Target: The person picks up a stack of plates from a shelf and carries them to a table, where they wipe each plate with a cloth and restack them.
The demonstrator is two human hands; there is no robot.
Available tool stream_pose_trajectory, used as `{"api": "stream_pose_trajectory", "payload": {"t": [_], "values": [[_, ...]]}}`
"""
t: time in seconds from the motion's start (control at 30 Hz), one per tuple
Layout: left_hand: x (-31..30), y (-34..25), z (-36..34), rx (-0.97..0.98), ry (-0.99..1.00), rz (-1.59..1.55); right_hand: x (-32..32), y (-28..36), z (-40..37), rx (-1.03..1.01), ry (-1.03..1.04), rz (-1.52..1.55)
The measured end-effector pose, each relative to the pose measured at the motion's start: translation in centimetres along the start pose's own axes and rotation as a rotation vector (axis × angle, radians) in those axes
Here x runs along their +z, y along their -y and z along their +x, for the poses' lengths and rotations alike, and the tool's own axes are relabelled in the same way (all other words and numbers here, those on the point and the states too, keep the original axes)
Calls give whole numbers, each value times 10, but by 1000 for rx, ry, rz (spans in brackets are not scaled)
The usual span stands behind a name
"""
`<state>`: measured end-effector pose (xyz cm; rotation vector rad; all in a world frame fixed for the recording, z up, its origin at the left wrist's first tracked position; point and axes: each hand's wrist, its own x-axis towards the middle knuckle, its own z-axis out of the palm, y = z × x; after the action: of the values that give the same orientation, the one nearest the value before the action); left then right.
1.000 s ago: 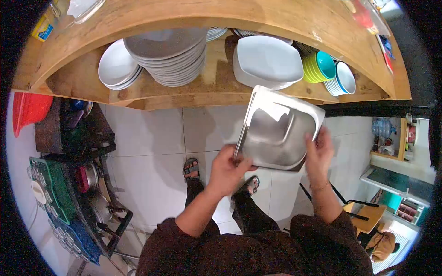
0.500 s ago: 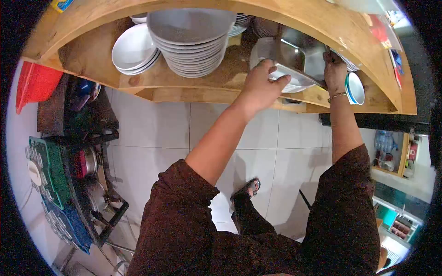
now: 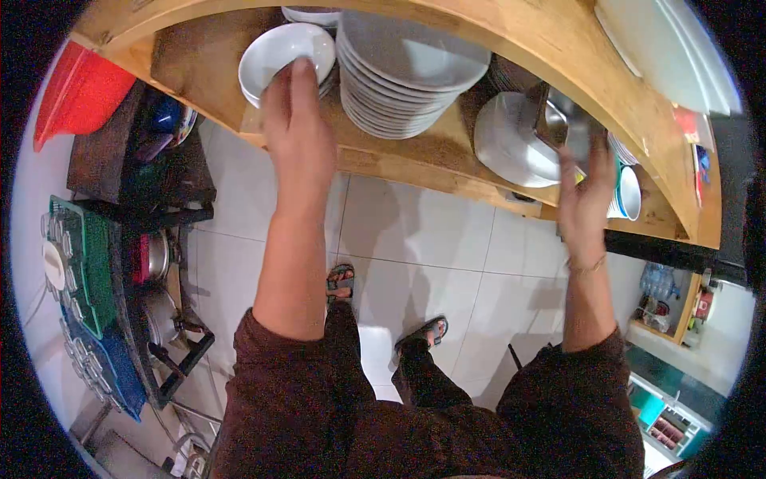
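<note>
My left hand [image 3: 299, 132] is blurred, its fingers stretched out over the front of a small stack of white bowls [image 3: 279, 52] at the shelf's left. No bowl is lifted. My right hand [image 3: 589, 191] is at the right part of the shelf, thumb and fingers apart, right at the front of a shiny metal container [image 3: 552, 120]. The container sits tilted beside a stack of white plates [image 3: 511, 140]. Between my hands stands a tall stack of large white square-looking dishes [image 3: 399, 100]. White cups with a blue-green rim [image 3: 629, 191] lie just right of my right hand.
The wooden shelf [image 3: 415, 172] spans the top of the view, with its upper board [image 3: 527, 40] arching over the dishes. At the left are a red plastic basin [image 3: 84, 100] and a dark rack holding a green basket [image 3: 100, 263]. Tiled floor [image 3: 431, 215] lies below.
My left hand has moved left from the metal container and plates to the white bowls. My right hand has come off the container and drawn back slightly. The view has shifted left.
</note>
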<state>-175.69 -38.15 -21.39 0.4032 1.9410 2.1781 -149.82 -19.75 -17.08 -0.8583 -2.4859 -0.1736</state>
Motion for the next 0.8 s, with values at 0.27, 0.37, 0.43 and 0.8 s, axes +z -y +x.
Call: {"api": "stream_pose_trajectory", "payload": {"t": [0.27, 0.37, 0.43, 0.8], "values": [[30, 4, 67, -217, 549, 483, 35, 103, 77, 810, 478, 1344], [39, 20, 83, 30, 604, 720, 36, 112, 97, 705, 611, 1196], [46, 10, 78, 106, 617, 935, 39, 111, 103, 654, 663, 1048], [49, 43, 73, 240, 440, 814, 102, 87, 86, -8, 171, 453]]}}
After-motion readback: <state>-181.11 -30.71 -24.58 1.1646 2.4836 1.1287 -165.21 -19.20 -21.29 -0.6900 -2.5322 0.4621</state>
